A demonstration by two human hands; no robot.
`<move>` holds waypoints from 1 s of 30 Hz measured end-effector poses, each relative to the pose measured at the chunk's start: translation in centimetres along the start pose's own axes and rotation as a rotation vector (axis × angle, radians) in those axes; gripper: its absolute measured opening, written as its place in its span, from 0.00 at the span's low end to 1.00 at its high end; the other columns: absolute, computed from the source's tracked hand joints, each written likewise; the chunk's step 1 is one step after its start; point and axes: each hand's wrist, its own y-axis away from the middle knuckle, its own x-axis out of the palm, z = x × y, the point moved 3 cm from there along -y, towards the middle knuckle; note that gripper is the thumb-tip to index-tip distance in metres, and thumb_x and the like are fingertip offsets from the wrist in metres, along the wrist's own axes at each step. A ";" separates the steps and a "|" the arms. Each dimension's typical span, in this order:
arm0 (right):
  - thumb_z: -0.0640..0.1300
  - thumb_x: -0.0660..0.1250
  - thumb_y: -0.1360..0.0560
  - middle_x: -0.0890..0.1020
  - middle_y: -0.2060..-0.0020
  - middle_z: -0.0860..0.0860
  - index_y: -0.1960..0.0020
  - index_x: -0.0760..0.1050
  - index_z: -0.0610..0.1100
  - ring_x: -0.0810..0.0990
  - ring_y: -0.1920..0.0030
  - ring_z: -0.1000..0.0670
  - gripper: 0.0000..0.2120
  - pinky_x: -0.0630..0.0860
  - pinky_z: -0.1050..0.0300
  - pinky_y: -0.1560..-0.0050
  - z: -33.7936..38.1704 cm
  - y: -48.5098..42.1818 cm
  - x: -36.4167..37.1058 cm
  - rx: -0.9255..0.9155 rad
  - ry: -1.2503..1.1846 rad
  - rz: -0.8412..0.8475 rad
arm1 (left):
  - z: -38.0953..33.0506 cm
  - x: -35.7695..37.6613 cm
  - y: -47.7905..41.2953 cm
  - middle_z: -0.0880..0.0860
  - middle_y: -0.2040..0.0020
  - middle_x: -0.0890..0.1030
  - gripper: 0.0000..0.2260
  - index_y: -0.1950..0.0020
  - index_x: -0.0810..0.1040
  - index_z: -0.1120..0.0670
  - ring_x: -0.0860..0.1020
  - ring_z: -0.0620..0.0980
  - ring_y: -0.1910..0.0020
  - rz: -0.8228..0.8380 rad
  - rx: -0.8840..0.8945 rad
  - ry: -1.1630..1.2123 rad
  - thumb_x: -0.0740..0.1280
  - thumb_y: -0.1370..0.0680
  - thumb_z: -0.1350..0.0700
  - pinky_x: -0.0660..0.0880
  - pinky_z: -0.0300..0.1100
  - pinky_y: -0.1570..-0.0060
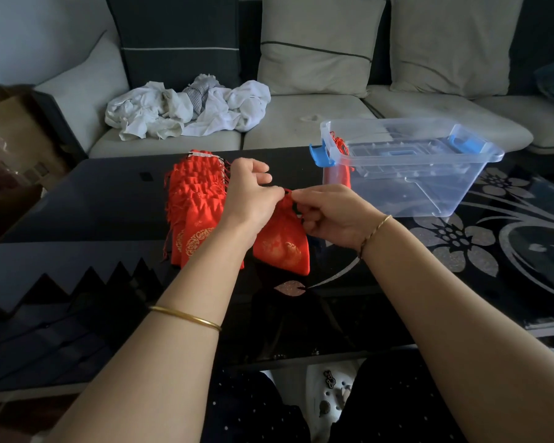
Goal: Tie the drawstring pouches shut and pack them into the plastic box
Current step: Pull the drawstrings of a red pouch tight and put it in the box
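Close in, hands first. Left hand was curled, thumb and forefinger pinching the gathered neck of the red pouch. Right hand met it from the other side, fingers curled in, pinching the drawstring just where it left the neck. Which strand each hand held was too small to tell. The pouch hung from that pinch above the table, body slack, gold pattern towards the camera. Mouth looked drawn closed; knot judged not yet finished.

For the step itself:
- Left pinch should stay hard on the neck so the gather cannot reopen, leaving the right to do the looping.
- Cord ends are better pulled sideways, away from the neck. Pulled upward, so light a pouch would likely just lift.
- Knot should be snugged down against the fabric.
- Cord looked thin and probably slippery, so a second pass may be wanted.

Just left of the hands lay the stack of pouches, overlapped, tassels loose, presumably untied. To the right and farther back stood the clear plastic box, open at the top, blue latches swung out. A packed pouch showed at its left end, seemingly inside. Nothing stood between hands and box.

Beyond the table was the sofa, with crumpled white cloths on the seat.
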 end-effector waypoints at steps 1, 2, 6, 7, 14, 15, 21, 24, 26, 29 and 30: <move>0.37 0.62 0.22 0.67 0.72 0.50 0.63 0.73 0.41 0.62 0.75 0.57 0.11 0.62 0.65 0.71 -0.1 -0.1 -0.1 0.047 -0.062 0.008 | -0.1 0.0 0.0 0.50 0.51 0.74 0.14 0.48 0.68 0.53 0.72 0.41 0.62 0.008 0.050 -0.031 0.66 0.27 0.66 0.70 0.29 0.65; 0.38 0.62 0.22 0.67 0.71 0.50 0.64 0.72 0.42 0.61 0.75 0.57 0.11 0.61 0.66 0.71 -0.2 -0.1 -0.2 0.084 -0.102 0.013 | -0.3 0.1 0.0 0.48 0.54 0.74 0.11 0.50 0.70 0.53 0.72 0.41 0.64 0.019 0.103 -0.082 0.66 0.27 0.66 0.70 0.29 0.64; 0.40 0.61 0.21 0.67 0.71 0.51 0.62 0.72 0.43 0.60 0.74 0.58 0.11 0.61 0.66 0.70 -0.3 -0.1 -0.4 0.156 -0.172 0.026 | -0.7 0.3 0.1 0.50 0.60 0.77 0.10 0.60 0.78 0.53 0.73 0.43 0.66 0.071 0.248 -0.251 0.65 0.27 0.67 0.73 0.36 0.60; 0.40 0.61 0.21 0.67 0.71 0.51 0.62 0.72 0.43 0.60 0.74 0.58 0.10 0.61 0.67 0.71 -0.3 0.0 -0.4 0.166 -0.181 0.028 | -0.8 0.3 0.1 0.52 0.56 0.78 0.10 0.60 0.79 0.52 0.73 0.43 0.65 0.068 0.265 -0.273 0.65 0.27 0.67 0.73 0.35 0.60; 0.42 0.62 0.22 0.67 0.70 0.51 0.62 0.73 0.42 0.60 0.71 0.56 0.10 0.60 0.65 0.66 -0.2 0.4 -0.6 0.228 -0.255 -0.004 | -1.0 0.4 0.4 0.51 0.51 0.72 0.04 0.54 0.82 0.53 0.71 0.40 0.64 0.049 0.349 -0.417 0.69 0.26 0.60 0.67 0.23 0.60; 0.42 0.62 0.21 0.67 0.70 0.51 0.62 0.73 0.42 0.60 0.71 0.56 0.10 0.60 0.65 0.66 -0.2 0.5 -0.7 0.227 -0.255 -0.005 | -1.0 0.5 0.4 0.50 0.50 0.71 0.03 0.54 0.82 0.53 0.71 0.41 0.64 0.047 0.353 -0.436 0.70 0.26 0.59 0.67 0.25 0.60; 0.41 0.62 0.22 0.66 0.71 0.51 0.62 0.71 0.42 0.60 0.71 0.56 0.10 0.60 0.65 0.67 -0.2 0.3 -0.8 0.171 -0.188 -0.001 | -0.7 0.9 0.2 0.48 0.53 0.70 0.03 0.54 0.81 0.54 0.69 0.44 0.60 0.016 0.391 -0.524 0.71 0.26 0.56 0.65 0.32 0.57; 0.40 0.62 0.22 0.66 0.71 0.50 0.61 0.73 0.42 0.61 0.72 0.56 0.09 0.62 0.64 0.69 -0.1 0.0 -1.2 0.101 -0.121 0.004 | -0.6 1.0 0.0 0.49 0.55 0.72 0.03 0.57 0.80 0.56 0.71 0.46 0.60 0.026 0.411 -0.555 0.71 0.26 0.57 0.70 0.39 0.56; 0.38 0.64 0.23 0.68 0.71 0.50 0.58 0.76 0.40 0.63 0.73 0.56 0.06 0.64 0.64 0.70 -0.1 -0.3 -1.5 0.038 -0.061 -0.015 | -0.7 0.9 0.0 0.50 0.57 0.74 0.03 0.59 0.78 0.56 0.72 0.47 0.59 0.030 0.430 -0.564 0.69 0.26 0.58 0.70 0.41 0.55; 0.36 0.65 0.24 0.69 0.72 0.49 0.58 0.78 0.39 0.65 0.72 0.55 0.05 0.66 0.63 0.70 0.0 -0.7 -2.2 -0.071 0.055 -0.101 | -0.5 0.6 -0.2 0.51 0.59 0.76 0.04 0.57 0.76 0.58 0.74 0.49 0.59 0.058 0.403 -0.514 0.65 0.23 0.60 0.70 0.42 0.58; 0.36 0.65 0.24 0.68 0.73 0.49 0.59 0.77 0.39 0.65 0.72 0.55 0.06 0.67 0.62 0.69 0.0 -0.8 -2.4 -0.089 0.065 -0.130 | -0.4 0.4 -0.3 0.50 0.60 0.75 0.04 0.56 0.75 0.58 0.73 0.49 0.60 0.070 0.384 -0.514 0.63 0.22 0.60 0.67 0.40 0.60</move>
